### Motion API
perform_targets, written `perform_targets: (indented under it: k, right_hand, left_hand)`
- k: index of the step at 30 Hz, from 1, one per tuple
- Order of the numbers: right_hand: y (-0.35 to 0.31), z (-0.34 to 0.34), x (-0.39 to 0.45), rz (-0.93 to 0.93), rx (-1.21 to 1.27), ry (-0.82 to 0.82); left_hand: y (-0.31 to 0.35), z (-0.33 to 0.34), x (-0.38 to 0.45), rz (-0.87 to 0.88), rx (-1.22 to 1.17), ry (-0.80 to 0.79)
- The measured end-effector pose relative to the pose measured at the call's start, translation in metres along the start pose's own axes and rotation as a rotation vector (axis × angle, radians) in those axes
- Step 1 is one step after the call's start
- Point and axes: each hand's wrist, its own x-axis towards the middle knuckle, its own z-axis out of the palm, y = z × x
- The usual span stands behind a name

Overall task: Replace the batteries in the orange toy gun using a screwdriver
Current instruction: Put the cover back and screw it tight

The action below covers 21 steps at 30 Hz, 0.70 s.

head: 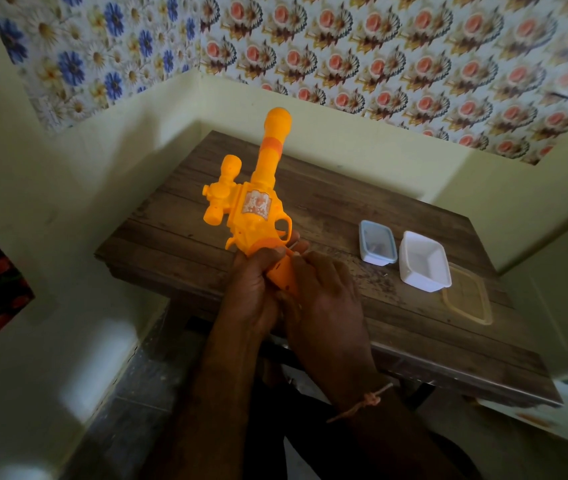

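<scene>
The orange toy gun [254, 206] is held up above the near left part of the wooden table [344, 209], barrel pointing up and away, scope to its left. My left hand [251, 289] wraps the grip from the left. My right hand [324, 292] closes on the grip from the right. A thin pale shaft [295, 247], possibly the screwdriver, pokes out between my fingers near the trigger guard; its handle is hidden, so I cannot tell for sure. No batteries are visible.
On the table's right side stand a small lidded box with a blue rim [377, 247], an open white tub [424, 261] and a clear lid [467, 296] lying flat. Walls close in behind and left.
</scene>
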Motion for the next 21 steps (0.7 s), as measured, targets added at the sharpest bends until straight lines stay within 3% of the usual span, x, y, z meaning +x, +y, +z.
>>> perform_targets:
  k: [7, 21]
  right_hand:
    - [-0.001, -0.001, 0.002, 0.01, 0.025, 0.007]
    - [0.006, -0.009, 0.008, 0.047, 0.171, -0.067]
  left_hand:
    - [0.001, 0.002, -0.003, -0.108, -0.039, -0.008]
    - [-0.001, 0.006, -0.006, -0.041, 0.008, 0.0]
